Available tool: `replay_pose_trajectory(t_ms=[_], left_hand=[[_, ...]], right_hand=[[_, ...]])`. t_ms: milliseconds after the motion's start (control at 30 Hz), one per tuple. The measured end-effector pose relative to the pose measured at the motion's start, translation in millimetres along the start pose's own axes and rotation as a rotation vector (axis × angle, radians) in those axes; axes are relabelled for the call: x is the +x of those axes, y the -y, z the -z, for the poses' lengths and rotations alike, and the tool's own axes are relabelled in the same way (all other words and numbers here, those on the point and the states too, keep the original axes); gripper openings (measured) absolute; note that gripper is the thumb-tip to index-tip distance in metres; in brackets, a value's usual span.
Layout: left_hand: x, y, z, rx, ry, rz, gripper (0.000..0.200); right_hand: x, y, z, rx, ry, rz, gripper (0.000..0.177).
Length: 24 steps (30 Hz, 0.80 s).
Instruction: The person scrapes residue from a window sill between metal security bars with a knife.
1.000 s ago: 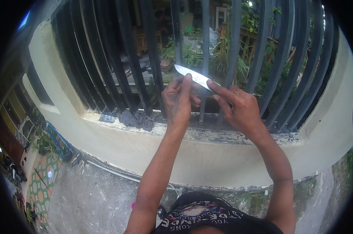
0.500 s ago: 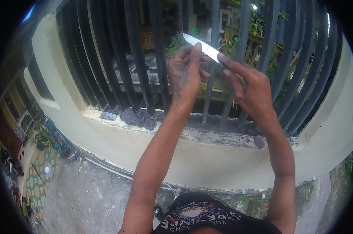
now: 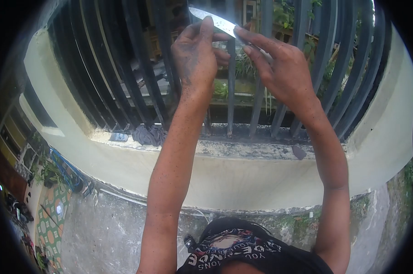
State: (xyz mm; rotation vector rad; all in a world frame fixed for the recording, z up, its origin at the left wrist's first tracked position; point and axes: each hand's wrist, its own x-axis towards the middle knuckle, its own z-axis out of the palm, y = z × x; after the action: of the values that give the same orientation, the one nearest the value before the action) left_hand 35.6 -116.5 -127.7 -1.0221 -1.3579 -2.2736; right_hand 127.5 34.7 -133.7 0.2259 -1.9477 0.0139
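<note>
A knife (image 3: 221,23) with a pale, shiny blade and dark specks is held up in front of the window bars, its tip toward the upper left. My left hand (image 3: 195,57), smudged dark across its back, is closed on the blade, thumb on the near face and fingers behind. At the blade's lower right end, my right hand (image 3: 284,68) grips the knife between thumb and fingers. Those fingers mostly cover the handle end.
Dark vertical bars (image 3: 231,100) stand close behind the hands. On the sill (image 3: 243,148) below lie a crumpled grey cloth (image 3: 149,135), a small flat packet (image 3: 118,137) and a dark flat piece (image 3: 299,152). Plants (image 3: 284,13) show beyond the bars.
Both hands and the knife have risen and shifted slightly left against the bars. The grips look the same. The whole view has also shifted a little.
</note>
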Motion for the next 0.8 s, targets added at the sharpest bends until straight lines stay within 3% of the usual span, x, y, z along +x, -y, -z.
replay_pose_trajectory(t_ms=[200,500,767,800], left_hand=[[-32.1,11.5,8.0,0.005,-0.010,0.118,0.035],[-31.6,12.8,17.3,-0.008,0.056,0.109,0.032],[-58.4,14.9,40.3,-0.006,0.072,0.329,0.030],[-63.3,19.2,44.7,-0.024,0.078,0.339,0.029]], right_hand=[[-31.6,0.4,-4.2,0.090,0.079,0.010,0.039],[-31.9,2.6,5.7,0.099,0.215,-0.074,0.042],[-48.8,30.9,13.0,0.111,0.277,-0.047,0.041],[-51.6,39.2,15.8,0.096,0.365,-0.126,0.043]])
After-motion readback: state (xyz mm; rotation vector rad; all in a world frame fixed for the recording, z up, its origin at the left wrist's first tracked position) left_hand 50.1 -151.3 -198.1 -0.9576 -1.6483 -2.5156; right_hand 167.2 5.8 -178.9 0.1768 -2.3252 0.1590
